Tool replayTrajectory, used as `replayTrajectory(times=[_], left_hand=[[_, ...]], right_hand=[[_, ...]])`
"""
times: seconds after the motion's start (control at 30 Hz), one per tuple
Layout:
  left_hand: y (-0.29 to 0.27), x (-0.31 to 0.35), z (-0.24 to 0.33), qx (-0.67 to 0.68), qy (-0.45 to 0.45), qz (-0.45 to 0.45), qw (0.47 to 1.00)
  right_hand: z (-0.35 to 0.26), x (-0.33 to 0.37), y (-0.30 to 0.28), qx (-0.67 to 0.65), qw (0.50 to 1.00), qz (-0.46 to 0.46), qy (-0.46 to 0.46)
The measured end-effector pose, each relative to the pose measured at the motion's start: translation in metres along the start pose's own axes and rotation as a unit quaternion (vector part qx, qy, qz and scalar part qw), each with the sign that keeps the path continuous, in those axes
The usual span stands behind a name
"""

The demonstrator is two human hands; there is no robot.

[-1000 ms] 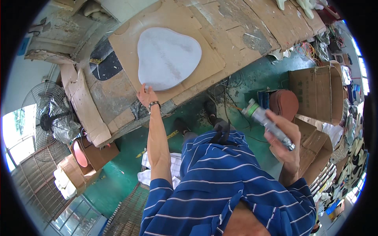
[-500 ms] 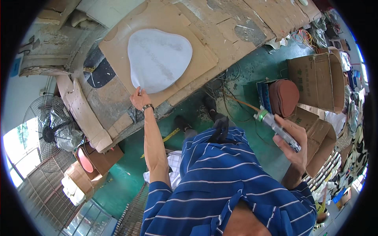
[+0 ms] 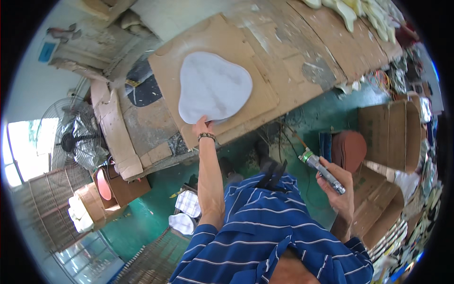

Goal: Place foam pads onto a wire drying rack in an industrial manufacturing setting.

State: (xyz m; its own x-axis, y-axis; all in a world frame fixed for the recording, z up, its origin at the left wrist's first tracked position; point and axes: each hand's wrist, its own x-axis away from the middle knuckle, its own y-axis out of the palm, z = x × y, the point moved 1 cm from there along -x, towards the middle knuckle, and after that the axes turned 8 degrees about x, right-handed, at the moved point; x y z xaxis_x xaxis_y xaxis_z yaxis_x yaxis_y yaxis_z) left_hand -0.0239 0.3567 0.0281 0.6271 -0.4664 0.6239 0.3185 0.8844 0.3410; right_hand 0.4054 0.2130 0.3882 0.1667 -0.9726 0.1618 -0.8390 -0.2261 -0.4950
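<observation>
A white rounded-triangular pad [image 3: 215, 87] with grey smudges lies flat on a brown cardboard sheet [image 3: 257, 102] on the workbench. My left hand [image 3: 202, 127] is at the pad's near edge, its fingers closed on the rim; the fingertips are partly hidden. Off the bench to the right, my right hand [image 3: 338, 184] is wrapped around a silver tube-shaped tool [image 3: 326, 175] with a green collar. A brownish hose [image 3: 299, 140] runs from the tool's far end toward the bench. The tool is apart from the pad.
Brown-red rounded sheets [image 3: 350, 149] are stacked beside large cardboard boxes [image 3: 385, 135] at right. A wire-cage fan [image 3: 71, 135] stands left of the bench. White padded pieces [image 3: 182, 222] lie near my left elbow. Pale pieces [image 3: 350, 14] rest on the bench's far right.
The view has shifted, so bench and pad sit further right in it. My left hand's grip has moved slightly right along the pad's near edge. My right hand has brought the tool nearer my body.
</observation>
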Motion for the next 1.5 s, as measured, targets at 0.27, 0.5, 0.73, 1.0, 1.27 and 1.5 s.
replayTrajectory(times=[0.27, 0.5, 0.73, 1.0, 1.27, 1.5], left_hand=[[0.186, 0.022, 0.158, 0.382, -0.006, -0.305, 0.872], [0.128, 0.144, 0.27, 0.423, 0.177, -0.39, 0.798], [-0.087, 0.249, 0.236, 0.556, 0.228, -0.175, 0.78], [-0.318, 0.317, 0.091, 0.641, 0.321, 0.133, 0.684], [-0.538, 0.385, -0.063, 0.684, 0.354, 0.419, 0.48], [-0.697, 0.461, -0.137, 0.672, 0.418, 0.519, 0.324]], right_hand=[[0.015, -0.044, 0.034, 0.053, 0.99, -0.087, -0.097], [0.029, -0.068, 0.068, 0.089, 0.975, -0.176, -0.1], [0.026, -0.078, 0.127, 0.184, 0.894, -0.406, -0.047], [0.001, -0.061, 0.209, 0.353, 0.747, -0.523, -0.209], [-0.041, 0.026, 0.314, 0.441, 0.658, -0.56, -0.243], [-0.042, 0.133, 0.431, 0.516, 0.537, -0.621, -0.242]])
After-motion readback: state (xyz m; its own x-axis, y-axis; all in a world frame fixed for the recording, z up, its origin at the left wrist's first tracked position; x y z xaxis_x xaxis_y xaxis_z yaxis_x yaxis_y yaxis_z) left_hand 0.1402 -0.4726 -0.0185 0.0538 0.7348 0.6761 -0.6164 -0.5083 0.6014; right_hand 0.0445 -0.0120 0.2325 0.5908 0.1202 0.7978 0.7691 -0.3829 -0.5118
